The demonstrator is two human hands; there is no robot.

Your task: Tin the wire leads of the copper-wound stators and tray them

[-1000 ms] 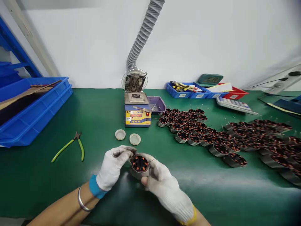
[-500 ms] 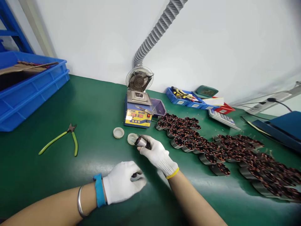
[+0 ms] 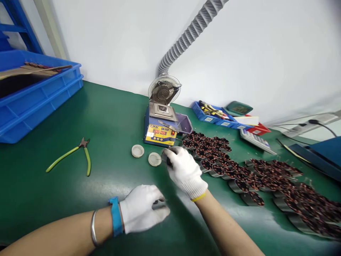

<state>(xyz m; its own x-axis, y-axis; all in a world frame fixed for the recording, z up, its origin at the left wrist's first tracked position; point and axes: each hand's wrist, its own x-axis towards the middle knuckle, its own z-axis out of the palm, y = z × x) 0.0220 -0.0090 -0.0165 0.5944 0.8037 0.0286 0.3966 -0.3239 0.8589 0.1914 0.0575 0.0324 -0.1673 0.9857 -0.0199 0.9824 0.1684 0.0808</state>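
Note:
My right hand (image 3: 183,170), in a white glove with a yellow hem, is closed around a motor stator (image 3: 168,162). The glove hides most of the stator, and thin wire leads poke out to its left over the right-hand small round dish (image 3: 155,159). Just left of that dish stands a second pale round dish (image 3: 137,151). My left hand (image 3: 145,209), also gloved in white, hovers low over the green table with thumb and curved fingers apart and nothing visible between them. Behind the dishes sits a blue and yellow solder pot (image 3: 160,134) with a lit display.
Several rows of copper-wound stators (image 3: 234,170) cover the right side. Green-handled cutters (image 3: 84,144) lie at left, near a blue crate (image 3: 39,96). A ducted fan (image 3: 164,92) stands behind the pot. Blue tool bins (image 3: 207,113) and a calculator (image 3: 257,141) line the back.
My right hand has turned the stator over, so its wound end is now mostly hidden and the leads point at the dish. The left hand has barely moved. The view has shifted slightly.

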